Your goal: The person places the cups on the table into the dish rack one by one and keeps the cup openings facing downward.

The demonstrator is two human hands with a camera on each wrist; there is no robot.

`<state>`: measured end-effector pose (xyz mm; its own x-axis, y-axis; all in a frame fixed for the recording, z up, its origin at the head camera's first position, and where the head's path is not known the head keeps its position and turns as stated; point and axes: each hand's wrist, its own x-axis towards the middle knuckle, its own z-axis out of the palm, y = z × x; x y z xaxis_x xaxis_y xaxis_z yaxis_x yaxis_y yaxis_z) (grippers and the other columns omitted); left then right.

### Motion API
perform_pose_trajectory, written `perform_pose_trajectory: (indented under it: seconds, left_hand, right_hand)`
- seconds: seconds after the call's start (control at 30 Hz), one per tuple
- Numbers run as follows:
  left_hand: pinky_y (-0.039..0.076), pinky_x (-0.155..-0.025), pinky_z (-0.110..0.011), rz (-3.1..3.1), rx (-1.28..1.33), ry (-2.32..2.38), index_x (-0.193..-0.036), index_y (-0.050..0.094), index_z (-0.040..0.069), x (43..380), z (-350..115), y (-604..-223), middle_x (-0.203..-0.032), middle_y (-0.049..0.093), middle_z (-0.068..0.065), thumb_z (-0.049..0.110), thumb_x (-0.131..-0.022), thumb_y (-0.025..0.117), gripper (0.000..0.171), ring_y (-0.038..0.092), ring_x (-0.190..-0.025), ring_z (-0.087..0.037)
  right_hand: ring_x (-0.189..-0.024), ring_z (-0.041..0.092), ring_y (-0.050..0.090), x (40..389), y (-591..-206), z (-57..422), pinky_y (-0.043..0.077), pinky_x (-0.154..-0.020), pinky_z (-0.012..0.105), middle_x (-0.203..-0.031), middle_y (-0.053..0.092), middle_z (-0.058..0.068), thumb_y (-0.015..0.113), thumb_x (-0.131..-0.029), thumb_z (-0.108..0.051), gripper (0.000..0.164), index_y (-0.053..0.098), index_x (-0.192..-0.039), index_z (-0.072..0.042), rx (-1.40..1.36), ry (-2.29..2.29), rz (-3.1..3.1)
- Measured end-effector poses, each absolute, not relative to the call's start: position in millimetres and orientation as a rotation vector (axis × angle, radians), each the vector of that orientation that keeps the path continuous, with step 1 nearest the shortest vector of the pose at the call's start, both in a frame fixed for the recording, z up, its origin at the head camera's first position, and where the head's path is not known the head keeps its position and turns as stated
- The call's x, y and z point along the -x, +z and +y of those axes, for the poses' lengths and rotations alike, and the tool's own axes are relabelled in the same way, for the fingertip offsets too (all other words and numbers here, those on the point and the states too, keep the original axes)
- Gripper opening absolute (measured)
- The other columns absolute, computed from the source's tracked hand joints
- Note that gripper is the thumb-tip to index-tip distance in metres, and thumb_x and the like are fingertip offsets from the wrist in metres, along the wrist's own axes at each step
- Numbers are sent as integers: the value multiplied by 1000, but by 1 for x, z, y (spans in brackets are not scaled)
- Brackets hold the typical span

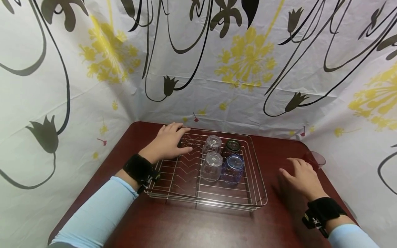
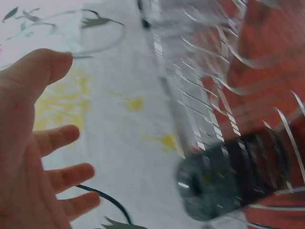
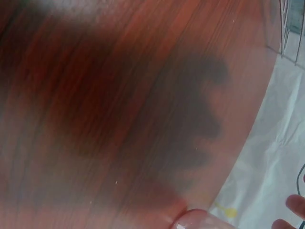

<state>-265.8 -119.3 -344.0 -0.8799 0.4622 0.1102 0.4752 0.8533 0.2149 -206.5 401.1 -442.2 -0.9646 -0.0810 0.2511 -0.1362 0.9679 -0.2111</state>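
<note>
My left hand [image 1: 169,143] hovers over the back left of the wire dish rack [image 1: 217,197], fingers spread and holding nothing. In the left wrist view, a dark glass [image 2: 228,176] shows through blurred wires, apart from the fingertips. Two clear glasses stand upside down in the rack, the front clear glass [image 1: 212,167] and the back clear glass [image 1: 213,143]. Right of them are a blue glass [image 1: 233,168] and a dark green glass [image 1: 232,146]. Near the table's right edge, my right hand [image 1: 302,177] is loosely bent beside a pinkish transparent glass [image 1: 314,160], holding nothing.
The rack sits on a dark red wooden table [image 1: 198,227] with rounded back corners. A white floral-patterned curtain [image 1: 192,69] hangs close behind the table and along both sides. Wavy wire dividers [image 1: 186,168] run down the rack's left half.
</note>
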Motion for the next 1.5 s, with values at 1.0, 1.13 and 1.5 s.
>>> perform_pose_trajectory:
  seconds: [1.0,1.13,1.5]
  left_hand:
    - [24,-115,-67,-2882,776,-357,-153,42,27,182,-92,-347,-160,36,-11,71,-85,61,83,32,-146,-39]
    - [24,-115,-67,-2888,779,-362,-153,41,28,176,-90,-350,-161,34,-11,72,-84,61,85,32,-147,-39]
    - [24,-115,-66,-2868,819,-311,-153,41,30,168,-79,-351,-161,34,-9,76,-83,58,85,32,-147,-37]
  right_hand:
    - [-127,63,28,225,-443,448,25,-97,77,-143,33,40,59,-96,-53,85,29,-151,5,-10,299,-2823]
    - [-126,63,29,228,-443,453,26,-95,76,-142,33,40,58,-96,-56,85,31,-150,5,15,276,-2827]
    - [-124,66,27,235,-437,462,24,-96,77,-141,30,43,56,-95,-59,90,29,-151,6,72,248,-2864]
